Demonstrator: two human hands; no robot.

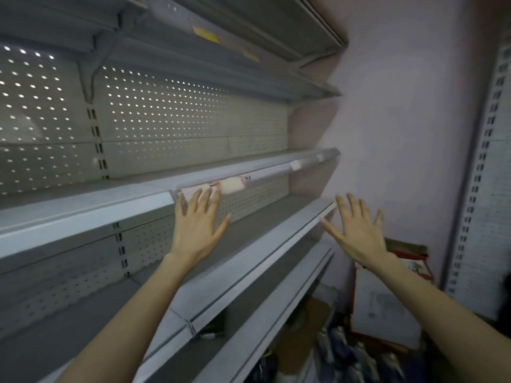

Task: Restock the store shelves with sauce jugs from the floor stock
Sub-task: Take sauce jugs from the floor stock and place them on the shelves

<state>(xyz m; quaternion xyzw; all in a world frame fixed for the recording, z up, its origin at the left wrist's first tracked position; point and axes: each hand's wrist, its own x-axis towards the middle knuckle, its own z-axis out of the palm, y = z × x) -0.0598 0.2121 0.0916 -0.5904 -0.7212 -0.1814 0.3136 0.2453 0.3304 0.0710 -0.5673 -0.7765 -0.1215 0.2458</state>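
Note:
Grey metal shelves (249, 261) with a perforated back panel run from left to the far right, and I see nothing standing on them. My left hand (197, 228) is stretched out with fingers spread, its fingertips near the price rail (232, 186) of the upper shelf. My right hand (356, 230) is also spread flat, hovering by the right end of the middle shelf's front edge. Neither hand holds anything. Dark bottles or jugs (354, 357) show blurred on the floor at the lower right.
A red-and-white cardboard box (387, 294) stands on the floor against the pale wall (401, 120). A slotted shelf upright (481, 161) rises at the far right. Brown cardboard (304, 327) lies under the lowest shelf.

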